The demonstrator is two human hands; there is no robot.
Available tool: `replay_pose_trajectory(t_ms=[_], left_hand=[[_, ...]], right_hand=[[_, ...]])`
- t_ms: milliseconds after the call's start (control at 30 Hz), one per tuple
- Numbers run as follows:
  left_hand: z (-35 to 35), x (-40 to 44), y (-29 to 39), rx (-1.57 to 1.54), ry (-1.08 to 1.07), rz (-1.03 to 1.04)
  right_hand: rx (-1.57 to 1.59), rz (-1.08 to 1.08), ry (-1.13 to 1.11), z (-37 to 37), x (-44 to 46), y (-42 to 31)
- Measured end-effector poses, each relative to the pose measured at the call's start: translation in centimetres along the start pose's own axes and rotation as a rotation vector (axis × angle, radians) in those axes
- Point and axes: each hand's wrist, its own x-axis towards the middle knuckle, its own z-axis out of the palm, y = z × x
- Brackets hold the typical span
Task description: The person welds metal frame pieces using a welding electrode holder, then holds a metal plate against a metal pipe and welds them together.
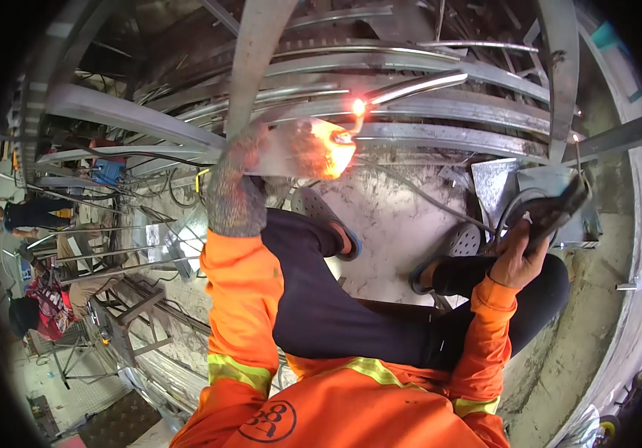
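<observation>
Head view: left hand (pixel 306 149), gloved, appears closed on a thin bent rod (pixel 360 125), though glare washes out the fingers. A fierce bright spot (pixel 358 106) burns at the rod's tip, right by the near end of a shiny metal bar (pixel 422 88), which lies ahead among other long bars (pixel 455 139); cannot tell if rod and bar touch. Right hand (pixel 519 257), bare, is wrapped around a dark tool (pixel 560 216) above the right knee, well apart from the glow. Progress, by my reading: hot work is under way, not finished; no completed seam can be made out, and how much remains cannot be told. Around: an upright post (pixel 257 60) stands close by the left forearm, a second post (pixel 558 75) over to the right, both probably limiting reach. A cable (pixel 433 198) trails across the floor toward the right shoe (pixel 464 240), a likely snag. Metal sheets (pixel 494 183) lie beyond that shoe. Far left: a blue machine (pixel 108 172), a metal stand (pixel 140 322), and two other people, one in dark clothes (pixel 33 214), one in a checked shirt (pixel 51 308).
</observation>
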Motion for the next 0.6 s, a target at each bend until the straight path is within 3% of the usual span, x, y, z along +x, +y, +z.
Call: replay_pose_trajectory(t_ms=[67, 133, 200, 300, 433, 500, 600], left_hand=[[0.5, -2.4, 0.9, -0.128, -0.071, -0.029], [1.8, -4.2, 2.0, -0.414, -0.288, -0.119], [2.0, -5.1, 2.3, -0.561, -0.340, -0.143], [3.8, -6.6, 3.2, -0.616, 0.001, -0.176], [4.7, -7.7, 4.5, -0.730, -0.090, -0.218], [4.7, -7.7, 5.1, -1.013, -0.231, -0.375], [5.3, -8.3, 5.5, -0.828, -0.149, -0.269]], right_hand=[[0.025, 0.020, 0.094, 0.1, 0.2, -0.5], [-0.031, 0.021, 0.039, -0.3, 0.6, -0.6], [-0.001, 0.063, 0.009, -0.6, 0.7, 0.3], [0.002, 0.068, -0.035, -0.4, 0.5, 0.4], [-0.012, 0.106, -0.041, 0.0, 0.3, 0.7], [-0.015, 0.116, -0.048, 0.1, 0.1, 0.9], [0.010, 0.160, -0.059, 0.1, -0.1, 1.0]])
